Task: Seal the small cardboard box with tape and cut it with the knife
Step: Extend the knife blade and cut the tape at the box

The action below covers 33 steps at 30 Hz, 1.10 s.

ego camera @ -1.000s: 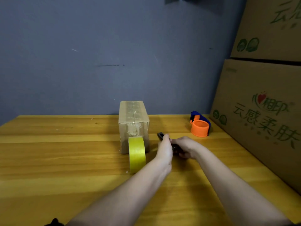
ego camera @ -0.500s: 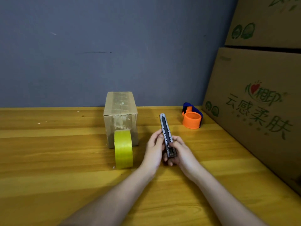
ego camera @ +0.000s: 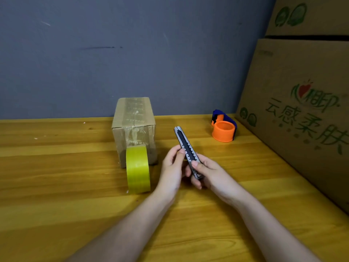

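Metal-bodied, the knife [ego camera: 186, 148] is clamped in both grips — right hand [ego camera: 211, 173] at its base, left hand [ego camera: 172, 167] steadying — while the small cardboard box [ego camera: 134, 127] waits at eleven o'clock, tape roll [ego camera: 137, 169] touching it — presumably for easy reach.

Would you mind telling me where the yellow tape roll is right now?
In the head view, the yellow tape roll stands on edge on the wooden table, left of centre, right in front of the small cardboard box and beside the left hand.
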{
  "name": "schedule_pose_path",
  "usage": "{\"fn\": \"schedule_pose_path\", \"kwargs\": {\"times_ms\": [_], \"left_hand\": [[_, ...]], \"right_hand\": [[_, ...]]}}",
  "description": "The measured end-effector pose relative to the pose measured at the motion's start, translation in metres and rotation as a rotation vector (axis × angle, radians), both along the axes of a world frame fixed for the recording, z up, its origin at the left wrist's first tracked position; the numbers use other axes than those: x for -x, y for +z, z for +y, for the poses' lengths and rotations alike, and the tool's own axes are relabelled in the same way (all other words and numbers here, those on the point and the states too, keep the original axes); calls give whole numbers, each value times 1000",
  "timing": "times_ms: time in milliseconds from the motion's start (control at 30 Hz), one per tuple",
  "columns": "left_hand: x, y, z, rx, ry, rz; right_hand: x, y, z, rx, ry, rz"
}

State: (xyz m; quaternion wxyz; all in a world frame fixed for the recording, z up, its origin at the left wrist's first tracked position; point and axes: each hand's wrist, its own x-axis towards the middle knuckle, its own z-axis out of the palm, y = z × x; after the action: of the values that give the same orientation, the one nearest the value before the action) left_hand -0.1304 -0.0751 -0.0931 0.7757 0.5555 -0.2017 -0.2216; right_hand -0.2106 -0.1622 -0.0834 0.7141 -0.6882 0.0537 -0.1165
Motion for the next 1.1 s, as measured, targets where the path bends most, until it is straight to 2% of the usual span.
{"fn": "schedule_pose_path", "kwargs": {"times_ms": [200, 333, 600, 733, 900, 1100], "left_hand": [[5, 3, 2, 26, -85, 13], [4, 5, 4, 32, -74, 25], [3, 4, 6, 27, -25, -27], [2, 4, 5, 60, -1, 43], [4, 7, 7, 76, -33, 48], [7, 8, 7, 46, -62, 8]], "right_hand": [[-1, 1, 4, 82, -207, -11], [-1, 1, 3, 212, -309, 1], [-2, 1, 8, 106, -138, 32], [0, 4, 6, 80, -81, 29], [2, 4, 6, 192, -132, 46], [2, 5, 2, 227, -273, 36]]}}
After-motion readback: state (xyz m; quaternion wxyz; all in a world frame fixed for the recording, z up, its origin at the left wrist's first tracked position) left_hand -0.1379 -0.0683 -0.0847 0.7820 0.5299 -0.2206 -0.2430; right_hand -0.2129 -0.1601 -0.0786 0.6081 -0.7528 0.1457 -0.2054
